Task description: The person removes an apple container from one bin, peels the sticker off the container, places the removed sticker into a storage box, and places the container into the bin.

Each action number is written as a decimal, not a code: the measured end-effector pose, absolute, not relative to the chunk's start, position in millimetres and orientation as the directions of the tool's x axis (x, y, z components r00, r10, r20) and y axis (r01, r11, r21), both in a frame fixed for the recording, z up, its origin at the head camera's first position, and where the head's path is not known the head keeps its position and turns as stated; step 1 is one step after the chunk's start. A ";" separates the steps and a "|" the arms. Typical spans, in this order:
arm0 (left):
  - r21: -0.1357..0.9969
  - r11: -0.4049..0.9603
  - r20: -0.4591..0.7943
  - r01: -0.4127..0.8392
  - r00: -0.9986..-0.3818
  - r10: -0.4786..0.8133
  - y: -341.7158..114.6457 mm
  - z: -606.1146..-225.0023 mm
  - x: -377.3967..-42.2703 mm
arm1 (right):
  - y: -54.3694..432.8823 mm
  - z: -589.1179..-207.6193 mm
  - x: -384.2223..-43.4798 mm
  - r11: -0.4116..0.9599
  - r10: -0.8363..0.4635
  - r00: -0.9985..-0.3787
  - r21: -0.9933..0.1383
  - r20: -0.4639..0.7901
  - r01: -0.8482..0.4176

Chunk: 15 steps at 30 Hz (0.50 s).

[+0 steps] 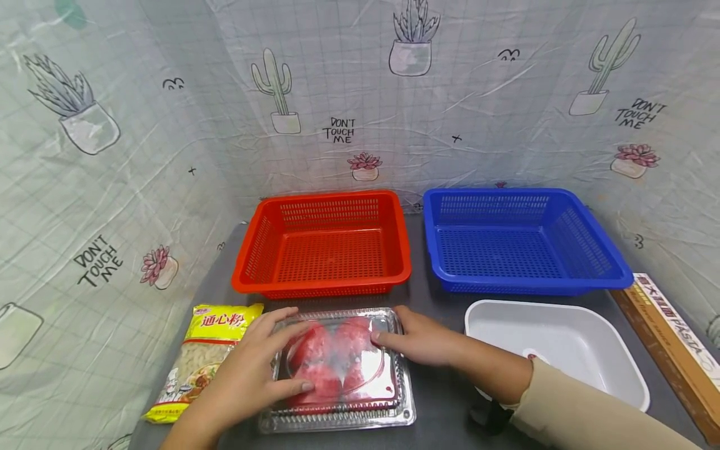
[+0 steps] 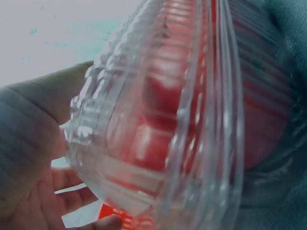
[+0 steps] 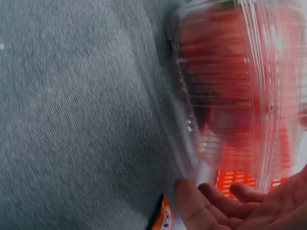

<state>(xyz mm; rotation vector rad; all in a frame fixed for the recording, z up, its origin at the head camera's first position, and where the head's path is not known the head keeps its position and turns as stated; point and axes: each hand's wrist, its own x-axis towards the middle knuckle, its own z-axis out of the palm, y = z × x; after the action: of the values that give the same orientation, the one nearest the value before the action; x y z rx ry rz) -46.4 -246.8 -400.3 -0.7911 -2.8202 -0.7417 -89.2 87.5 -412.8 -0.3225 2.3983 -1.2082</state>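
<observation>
A clear plastic clamshell box (image 1: 337, 369) with several round red things inside, seen blurred through the lid, sits at the front of the table. On its left side lies my left hand (image 1: 253, 362), the thumb over the lid and the fingers spread towards the back corner. My right hand (image 1: 422, 337) holds the far right corner, thumb on the lid and fingers behind the edge. The left wrist view shows the ribbed box wall (image 2: 158, 110) beside the palm. In the right wrist view, bent fingers (image 3: 192, 201) appear near the box's end.
Behind the box stand a red basket (image 1: 320, 290) and a blue basket (image 1: 523, 284). A white tub (image 1: 540, 319) is partly behind my right forearm. A yellow pasta bag (image 1: 197, 362) lies at left, a long pasta box (image 1: 669, 350) at right. Patterned cloth walls surround the table.
</observation>
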 end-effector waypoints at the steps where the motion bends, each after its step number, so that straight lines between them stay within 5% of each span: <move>1: 0.426 0.742 0.253 0.517 -0.856 0.451 -247.6 -400.3 -47.6 | 87.3 -413.6 -88.6 0.579 -0.387 -0.881 -0.815 -0.272 -0.003; 15: 0.578 0.690 0.411 0.435 -0.886 0.214 -262.4 -398.3 -77.5 | 83.6 -420.2 -81.8 0.406 -0.349 -0.895 -0.906 -0.277 0.122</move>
<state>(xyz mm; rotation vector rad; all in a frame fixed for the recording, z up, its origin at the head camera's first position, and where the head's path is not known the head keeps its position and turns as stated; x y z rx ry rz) -77.5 -262.4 -398.3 -0.5129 -2.5913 -1.0024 -81.8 83.6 -420.2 -0.1933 2.2417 -1.4970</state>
